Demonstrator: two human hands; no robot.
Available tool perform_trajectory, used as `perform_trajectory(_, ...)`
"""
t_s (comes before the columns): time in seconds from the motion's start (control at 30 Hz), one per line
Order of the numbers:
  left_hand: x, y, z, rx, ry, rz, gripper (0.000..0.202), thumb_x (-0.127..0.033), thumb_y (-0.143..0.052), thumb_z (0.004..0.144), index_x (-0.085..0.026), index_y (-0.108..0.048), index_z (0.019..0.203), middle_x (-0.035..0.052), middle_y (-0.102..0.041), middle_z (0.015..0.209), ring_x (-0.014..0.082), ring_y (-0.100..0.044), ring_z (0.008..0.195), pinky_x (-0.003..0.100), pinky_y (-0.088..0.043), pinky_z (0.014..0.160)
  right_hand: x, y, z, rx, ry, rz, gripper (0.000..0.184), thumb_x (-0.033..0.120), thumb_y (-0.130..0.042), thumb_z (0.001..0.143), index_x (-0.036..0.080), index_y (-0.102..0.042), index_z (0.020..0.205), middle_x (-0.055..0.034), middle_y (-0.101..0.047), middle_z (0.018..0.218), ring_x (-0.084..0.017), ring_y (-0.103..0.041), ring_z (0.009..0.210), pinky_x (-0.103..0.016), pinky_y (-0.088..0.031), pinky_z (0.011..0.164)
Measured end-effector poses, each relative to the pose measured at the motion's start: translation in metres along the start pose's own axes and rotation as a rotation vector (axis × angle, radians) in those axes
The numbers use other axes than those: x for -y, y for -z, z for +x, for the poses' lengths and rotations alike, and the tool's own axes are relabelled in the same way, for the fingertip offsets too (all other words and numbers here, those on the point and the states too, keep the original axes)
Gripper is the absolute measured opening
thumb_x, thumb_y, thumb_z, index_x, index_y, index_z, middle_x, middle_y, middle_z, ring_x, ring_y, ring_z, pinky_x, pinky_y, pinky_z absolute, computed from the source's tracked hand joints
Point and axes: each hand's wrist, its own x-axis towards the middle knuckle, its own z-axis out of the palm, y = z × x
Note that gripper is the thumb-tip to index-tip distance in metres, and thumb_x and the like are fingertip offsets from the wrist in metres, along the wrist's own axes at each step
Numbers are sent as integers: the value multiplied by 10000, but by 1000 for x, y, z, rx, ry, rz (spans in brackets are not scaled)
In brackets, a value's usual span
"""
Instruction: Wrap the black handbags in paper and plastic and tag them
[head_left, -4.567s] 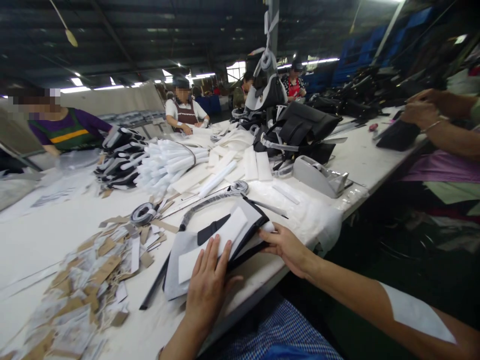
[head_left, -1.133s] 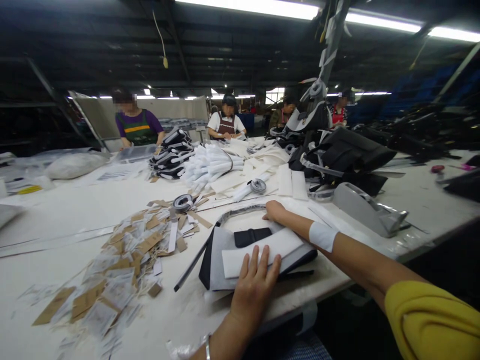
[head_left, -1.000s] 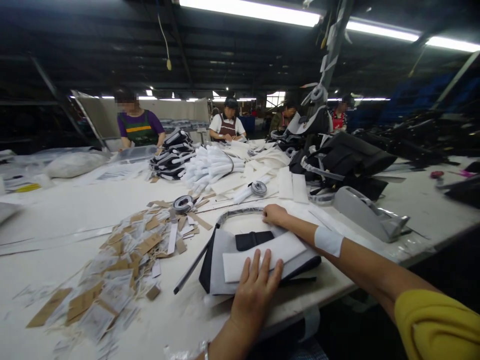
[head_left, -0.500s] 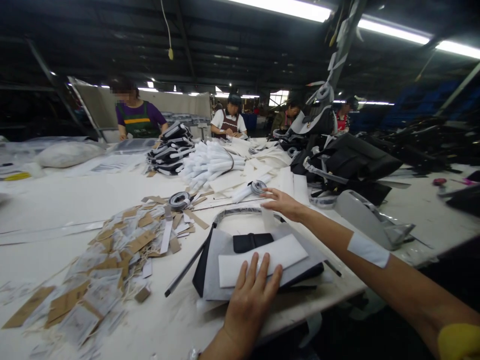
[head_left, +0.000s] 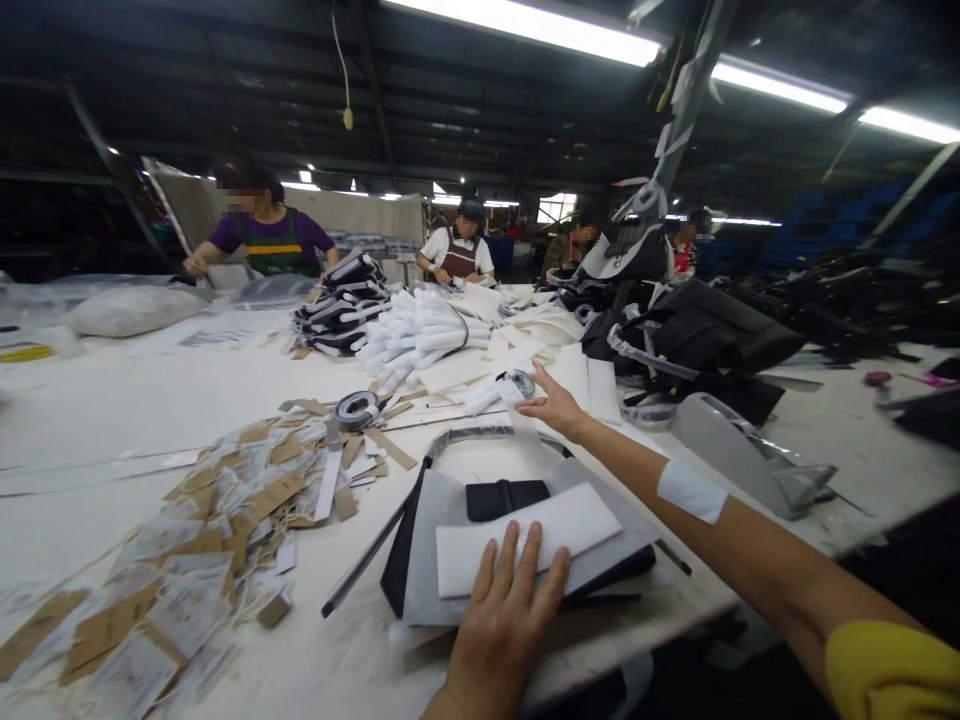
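My left hand lies flat, fingers a little apart, on a white foam sheet. Under the sheet is a dark handbag covered in front by pale wrapping paper. A black flap strap shows above the foam. The bag's plastic-wrapped handle arches toward the back. My right hand is stretched out above it, thumb and fingers apart, near a coiled strap. Beside its thumb hangs a translucent strip; I cannot tell whether the hand touches it.
Paper tags and small bags are heaped at left, with another coiled strap behind. White wrapped handles and dark ones are piled farther back. Black bags and a grey bag lie at right. Several people work across the table.
My right hand has shifted slightly left, its fingers lifting more upright. My left hand stays on the foam sheet. The co-worker at far left has stretched an arm out to the side.
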Motion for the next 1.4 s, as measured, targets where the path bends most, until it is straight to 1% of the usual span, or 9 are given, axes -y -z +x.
perform_trajectory(0.13,1,-1,0,-31,-12,12,415,-307,-413,1018,-311,-498,1424,47,-532,1460,288,-506,1332,407,-491,1034,-10,-12,29,-23,13,8,1182,200,-782,682,314,-25,1582,-213,-236,1589,-225,-726,950,-369,-582,876)
perform_trajectory(0.23,3,-5,0,-68,-37,29,415,-300,-416,1015,-303,-506,1420,49,-537,1455,284,-529,1310,396,-502,1009,-12,-15,38,11,64,-3,1087,219,-734,733,282,-61,1585,-192,-423,1487,-234,-718,988,-366,-586,858)
perform_trajectory(0.33,1,-9,-1,-109,5,10,400,-295,-414,1015,-313,-533,1397,41,-543,1449,286,-527,1311,404,-492,1014,-13,-8,25,126,124,-54,919,213,-679,765,189,-223,1563,-125,-662,1200,-221,-712,998,-385,-555,926)
perform_trajectory(0.43,-2,-9,0,-80,49,-25,387,-309,-430,1013,-326,-548,1381,32,-544,1449,287,-498,1338,415,-468,1045,-14,7,0,289,171,-158,719,203,-684,741,156,-490,1431,-62,-740,981,-222,-713,977,-418,-512,993)
perform_trajectory(0.67,-2,-2,1,-11,49,-37,394,-316,-431,1014,-327,-531,1396,33,-533,1460,285,-476,1358,415,-455,1065,-24,24,-30,586,184,-405,435,93,-552,756,172,-713,1153,-34,-780,910,-194,-722,949,-352,-526,940)
perform_trajectory(0.8,-2,-3,0,-2,32,-19,409,-324,-448,1009,-315,-514,1412,46,-520,1470,293,-480,1354,420,-461,1061,-25,19,-26,492,213,-576,321,78,-538,769,161,-751,995,-53,-769,940,-187,-714,893,-298,-535,849)
perform_trajectory(1.0,-3,-6,0,-26,46,-20,401,-305,-452,1008,-320,-524,1402,44,-530,1461,292,-486,1349,420,-468,1053,-11,0,-24,291,280,-864,244,213,-668,836,192,-702,1076,-90,-688,1064,-222,-641,939,-339,-457,880)
perform_trajectory(1.2,-2,-5,0,-17,30,-10,420,-303,-484,997,-309,-508,1416,59,-525,1465,301,-484,1350,423,-468,1051,-6,-13,-14,299,244,-1003,175,236,-778,749,202,-706,904,-61,-688,974,-227,-629,917,-284,-433,764)
perform_trajectory(1.4,-2,-3,1,4,31,-10,417,-317,-459,1008,-317,-498,1423,52,-508,1480,293,-469,1362,420,-451,1068,-2,0,-6,303,193,-981,86,191,-702,797,220,-728,874,-25,-727,889,-198,-658,845,-266,-450,718)
